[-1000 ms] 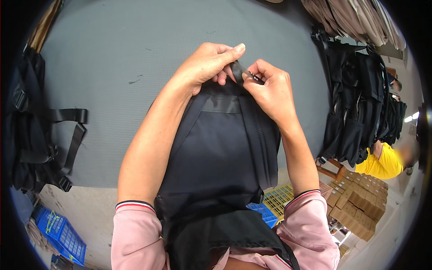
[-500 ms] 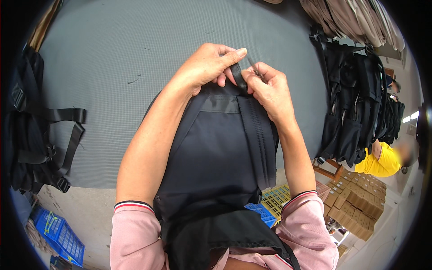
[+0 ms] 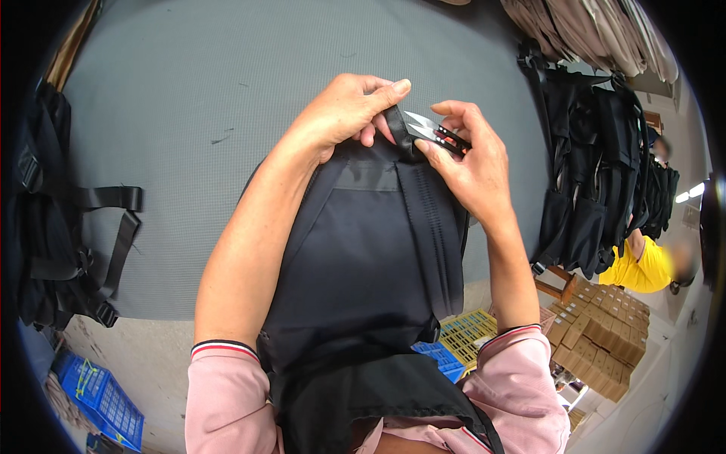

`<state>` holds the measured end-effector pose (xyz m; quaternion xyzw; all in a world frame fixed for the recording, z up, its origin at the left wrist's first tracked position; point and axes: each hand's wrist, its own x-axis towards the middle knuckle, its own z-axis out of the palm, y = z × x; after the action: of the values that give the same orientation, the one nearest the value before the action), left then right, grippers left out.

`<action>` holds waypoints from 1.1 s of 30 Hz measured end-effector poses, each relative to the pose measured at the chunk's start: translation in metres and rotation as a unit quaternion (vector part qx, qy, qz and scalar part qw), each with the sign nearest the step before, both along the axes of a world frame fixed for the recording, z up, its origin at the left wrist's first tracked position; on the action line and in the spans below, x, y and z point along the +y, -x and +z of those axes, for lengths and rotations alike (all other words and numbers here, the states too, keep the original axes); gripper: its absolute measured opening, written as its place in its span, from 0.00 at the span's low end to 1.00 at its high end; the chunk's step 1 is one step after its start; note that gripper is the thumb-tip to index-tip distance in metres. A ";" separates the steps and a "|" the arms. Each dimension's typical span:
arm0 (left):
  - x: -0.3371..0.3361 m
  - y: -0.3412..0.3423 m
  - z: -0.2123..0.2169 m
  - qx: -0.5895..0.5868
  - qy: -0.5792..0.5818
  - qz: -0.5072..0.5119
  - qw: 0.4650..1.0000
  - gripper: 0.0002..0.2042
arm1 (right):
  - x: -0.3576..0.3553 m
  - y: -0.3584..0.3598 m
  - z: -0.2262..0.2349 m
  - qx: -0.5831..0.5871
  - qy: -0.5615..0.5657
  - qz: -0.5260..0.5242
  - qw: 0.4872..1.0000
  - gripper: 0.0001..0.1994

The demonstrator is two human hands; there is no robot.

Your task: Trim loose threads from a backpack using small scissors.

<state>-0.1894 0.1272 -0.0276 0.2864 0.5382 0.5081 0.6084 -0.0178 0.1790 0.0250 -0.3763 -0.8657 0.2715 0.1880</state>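
Backpack (image 3: 370, 250) black, plain, with a slightly greyer band near its top; snips (image 3: 432, 132) silver-bladed with black and red handle; table (image 3: 197, 98) grey, finely textured; sleeves (image 3: 227, 401) pink, cuffs striped red, white and dark; crates (image 3: 106, 401) blue; crate (image 3: 469, 329) yellow; boxes (image 3: 605, 340) brown; hanging bags (image 3: 597, 174) black; a person's shirt (image 3: 643, 265) yellow.

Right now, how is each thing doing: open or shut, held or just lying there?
Left hand: fingers pinching the black strap.
Right hand: holding the thread snips, blades by the strap.
Black backpack: lying flat on the grey table.
Black bags: piled at the table's left edge.
Hanging bags: bunched at right.
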 end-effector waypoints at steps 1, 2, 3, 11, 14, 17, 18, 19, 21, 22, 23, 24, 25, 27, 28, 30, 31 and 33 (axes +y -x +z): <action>0.000 0.001 -0.001 -0.004 -0.006 -0.005 1.000 0.30 | 0.000 -0.001 0.008 -0.038 -0.095 0.029 0.994 0.10; -0.001 0.001 -0.001 -0.005 -0.005 -0.005 1.000 0.30 | 0.002 -0.004 0.014 -0.097 -0.113 0.046 0.988 0.12; -0.001 0.000 0.000 0.001 -0.001 -0.001 1.000 0.30 | 0.003 -0.006 0.017 -0.098 -0.114 0.045 0.988 0.12; 0.001 -0.002 0.000 0.010 -0.001 0.007 1.000 0.30 | 0.005 -0.005 0.027 -0.142 -0.270 0.122 0.944 0.12; -0.001 -0.001 -0.002 0.011 0.000 0.010 1.000 0.30 | 0.005 -0.002 0.027 -0.149 -0.289 0.142 0.935 0.12; -0.001 -0.003 -0.001 0.012 -0.008 0.013 1.000 0.30 | 0.007 -0.002 0.032 -0.157 -0.294 0.162 0.929 0.12; -0.001 -0.002 0.000 0.014 -0.006 0.008 1.000 0.30 | 0.009 -0.001 0.032 -0.160 -0.287 0.174 0.928 0.12; -0.001 -0.002 0.000 0.016 -0.003 0.004 1.000 0.30 | 0.014 -0.002 0.031 -0.161 -0.287 0.173 0.928 0.12; -0.001 -0.002 0.000 0.020 -0.002 0.002 1.000 0.30 | 0.024 -0.005 0.025 -0.122 -0.150 0.193 0.962 0.11; -0.002 -0.002 0.000 0.024 0.000 0.001 1.000 0.30 | 0.027 -0.005 0.022 -0.122 -0.150 0.193 0.962 0.11; -0.001 -0.002 0.000 0.024 0.000 0.001 1.000 0.30 | 0.029 -0.006 0.019 -0.080 -0.053 0.206 0.974 0.11; -0.001 -0.002 -0.001 0.018 -0.001 0.002 1.000 0.30 | 0.030 -0.007 0.016 -0.037 0.045 0.217 0.974 0.11; -0.001 -0.002 -0.002 0.011 -0.003 0.004 1.000 0.30 | 0.027 -0.007 0.011 -0.036 0.090 0.221 0.971 0.11; 0.000 -0.002 -0.002 0.011 -0.006 0.006 1.000 0.30 | 0.025 -0.009 0.005 0.020 0.124 0.210 0.970 0.11; 0.000 -0.002 -0.002 0.012 -0.010 0.007 1.000 0.30 | 0.027 -0.011 0.007 0.006 0.102 0.182 0.978 0.11; 0.000 -0.002 -0.001 0.009 -0.008 0.004 1.000 0.30 | 0.027 -0.014 0.014 -0.010 0.060 0.140 0.988 0.11; 0.000 -0.002 -0.001 0.007 -0.007 -0.001 1.000 0.30 | 0.026 -0.013 0.016 -0.010 0.061 0.140 0.988 0.11; -0.001 0.000 -0.003 0.008 -0.003 0.001 1.000 0.30 | 0.024 -0.011 0.018 -0.066 -0.025 0.141 0.987 0.10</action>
<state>-0.1891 0.1265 -0.0310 0.2918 0.5421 0.5082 0.6023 -0.0067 0.2026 0.0435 -0.2627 -0.9271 0.2480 0.0996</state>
